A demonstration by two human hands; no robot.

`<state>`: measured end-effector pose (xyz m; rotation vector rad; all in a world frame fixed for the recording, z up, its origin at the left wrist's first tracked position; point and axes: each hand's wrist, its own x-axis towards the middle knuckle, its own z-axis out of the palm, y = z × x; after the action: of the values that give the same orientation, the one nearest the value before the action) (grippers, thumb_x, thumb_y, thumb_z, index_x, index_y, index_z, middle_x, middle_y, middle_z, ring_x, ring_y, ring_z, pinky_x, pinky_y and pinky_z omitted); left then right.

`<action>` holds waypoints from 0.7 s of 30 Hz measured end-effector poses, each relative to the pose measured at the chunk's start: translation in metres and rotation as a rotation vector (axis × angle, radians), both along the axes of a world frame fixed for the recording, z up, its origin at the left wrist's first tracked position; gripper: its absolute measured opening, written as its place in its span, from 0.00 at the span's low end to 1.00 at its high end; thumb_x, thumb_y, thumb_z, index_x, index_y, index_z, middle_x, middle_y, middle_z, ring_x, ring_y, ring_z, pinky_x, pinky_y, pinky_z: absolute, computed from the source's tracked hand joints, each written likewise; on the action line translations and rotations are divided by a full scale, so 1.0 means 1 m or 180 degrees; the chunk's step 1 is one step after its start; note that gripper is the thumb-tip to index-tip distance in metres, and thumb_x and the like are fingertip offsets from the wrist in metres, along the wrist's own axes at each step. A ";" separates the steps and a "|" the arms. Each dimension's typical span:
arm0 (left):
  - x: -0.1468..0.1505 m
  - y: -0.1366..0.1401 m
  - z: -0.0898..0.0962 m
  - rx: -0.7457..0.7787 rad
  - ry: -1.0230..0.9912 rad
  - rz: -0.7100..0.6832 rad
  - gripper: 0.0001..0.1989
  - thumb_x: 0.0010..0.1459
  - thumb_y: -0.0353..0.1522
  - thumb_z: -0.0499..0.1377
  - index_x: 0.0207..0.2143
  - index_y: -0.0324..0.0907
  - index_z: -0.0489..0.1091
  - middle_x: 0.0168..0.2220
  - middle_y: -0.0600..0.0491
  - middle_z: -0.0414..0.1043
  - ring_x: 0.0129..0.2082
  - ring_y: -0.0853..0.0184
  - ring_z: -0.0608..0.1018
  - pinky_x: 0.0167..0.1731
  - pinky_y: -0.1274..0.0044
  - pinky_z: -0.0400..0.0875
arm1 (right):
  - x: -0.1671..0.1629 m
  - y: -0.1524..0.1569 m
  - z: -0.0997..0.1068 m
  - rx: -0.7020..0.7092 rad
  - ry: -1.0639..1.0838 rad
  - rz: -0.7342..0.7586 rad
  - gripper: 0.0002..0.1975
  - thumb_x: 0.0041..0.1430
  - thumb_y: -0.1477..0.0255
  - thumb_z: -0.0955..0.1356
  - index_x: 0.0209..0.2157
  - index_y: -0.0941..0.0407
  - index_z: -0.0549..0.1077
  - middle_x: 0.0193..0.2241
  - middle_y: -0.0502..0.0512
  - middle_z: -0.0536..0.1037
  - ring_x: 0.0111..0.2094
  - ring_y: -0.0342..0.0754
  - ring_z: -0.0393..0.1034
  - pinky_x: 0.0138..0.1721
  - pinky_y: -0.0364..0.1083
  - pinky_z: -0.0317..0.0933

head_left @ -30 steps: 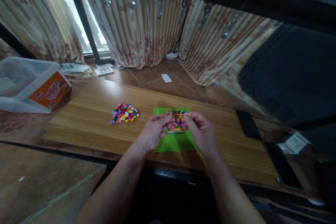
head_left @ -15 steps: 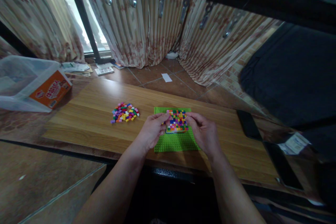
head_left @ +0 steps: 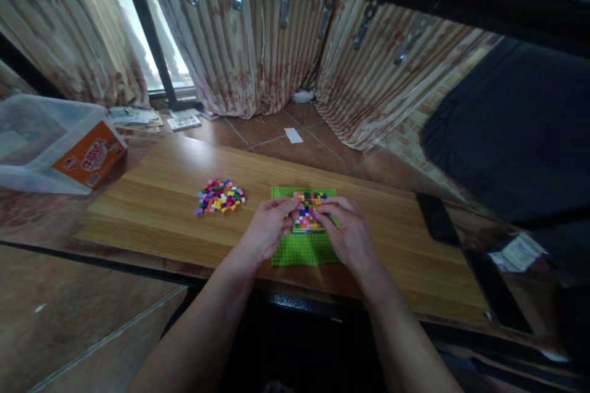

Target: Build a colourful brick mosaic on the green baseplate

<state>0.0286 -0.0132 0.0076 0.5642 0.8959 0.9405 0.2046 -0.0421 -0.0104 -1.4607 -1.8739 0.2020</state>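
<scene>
A block of small multicoloured building bricks (head_left: 308, 214) sits on a green studded baseplate (head_left: 304, 252), its top a mosaic of many colours. My left hand (head_left: 270, 227) is at the block's left edge, thumb and fingers closed, with a bit of a small yellow brick (head_left: 287, 215) showing between them. Over the right part of the mosaic, my right hand (head_left: 346, 227) pinches thumb and forefinger together at the top surface. Whatever lies between those fingertips is too small to make out. The right fingers cover part of the mosaic.
Loose bricks (head_left: 220, 198) lie piled on the wooden board (head_left: 152, 196) to the left. A clear plastic bin (head_left: 46, 135) with an orange label stands farther left. Two dark phone-like slabs (head_left: 436, 218) lie at the right, near a crumpled packet (head_left: 519, 252).
My right hand has moved left from the block's right edge to over the mosaic, its fingertips now touching down there. My left hand has stayed nearly in place.
</scene>
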 end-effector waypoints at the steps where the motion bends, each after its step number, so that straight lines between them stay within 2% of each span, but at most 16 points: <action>1: 0.000 0.000 0.000 0.0008 0.0003 -0.0012 0.11 0.50 0.34 0.68 0.25 0.35 0.73 0.20 0.56 0.67 0.14 0.82 0.57 0.14 0.85 0.42 | -0.001 0.001 -0.002 0.0005 -0.0054 -0.0001 0.07 0.63 0.70 0.68 0.35 0.52 0.80 0.40 0.57 0.78 0.45 0.54 0.71 0.49 0.56 0.67; 7: -0.001 -0.001 0.000 0.0058 -0.0029 -0.0044 0.11 0.52 0.34 0.67 0.24 0.35 0.72 0.19 0.57 0.66 0.14 0.82 0.56 0.14 0.85 0.42 | -0.006 0.003 -0.012 0.0040 -0.0163 -0.0203 0.08 0.61 0.71 0.68 0.33 0.51 0.81 0.40 0.57 0.77 0.44 0.55 0.70 0.48 0.57 0.66; 13: -0.002 -0.001 0.002 0.0037 -0.0015 -0.0065 0.11 0.53 0.33 0.67 0.24 0.35 0.72 0.19 0.57 0.66 0.14 0.82 0.56 0.14 0.84 0.42 | -0.008 0.007 -0.012 -0.0059 0.0173 -0.0437 0.04 0.56 0.72 0.70 0.29 0.51 0.79 0.37 0.56 0.77 0.42 0.54 0.71 0.47 0.56 0.66; 21: -0.001 -0.001 0.001 0.0054 -0.0004 -0.0078 0.11 0.53 0.34 0.67 0.25 0.36 0.71 0.20 0.57 0.66 0.14 0.82 0.56 0.14 0.84 0.42 | -0.008 0.006 -0.014 -0.0017 0.0348 -0.0397 0.05 0.57 0.72 0.71 0.28 0.50 0.80 0.37 0.54 0.76 0.42 0.53 0.72 0.47 0.55 0.66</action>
<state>0.0273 -0.0139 0.0082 0.5877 0.8789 0.9270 0.1967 -0.0357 -0.0247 -1.5337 -1.6905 0.2226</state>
